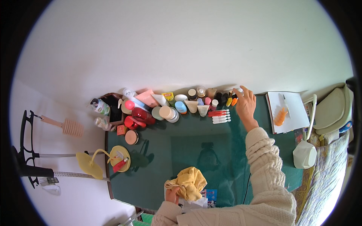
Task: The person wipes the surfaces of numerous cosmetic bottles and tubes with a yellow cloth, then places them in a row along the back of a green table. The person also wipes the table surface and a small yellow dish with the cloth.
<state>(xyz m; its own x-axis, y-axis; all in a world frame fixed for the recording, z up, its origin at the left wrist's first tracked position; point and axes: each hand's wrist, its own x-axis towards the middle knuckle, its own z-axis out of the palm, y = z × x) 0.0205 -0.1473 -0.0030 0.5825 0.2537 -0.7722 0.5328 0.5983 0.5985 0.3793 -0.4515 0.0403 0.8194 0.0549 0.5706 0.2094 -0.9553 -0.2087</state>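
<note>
At the front edge of the dark green tabletop (195,152), my left hand (172,195) grips a crumpled yellow cloth (192,183). My right hand (246,106) reaches to the right end of a row of cosmetics by the wall. Its thumb and fingers are around a small white container (239,91), partly hidden by the hand. Just left of those fingers stand an orange-capped tube (234,102) and a yellow-capped tube (229,102). Below them lie several white ampoules (221,119) and red ampoules (217,113).
Bottles, tubes and jars, including a dark red bottle (142,115), crowd the back left beside a dark box (116,108). A yellow lamp (90,165) stands at left. On the right are a notebook (295,113), an orange clip (280,116) and a white lamp (305,154).
</note>
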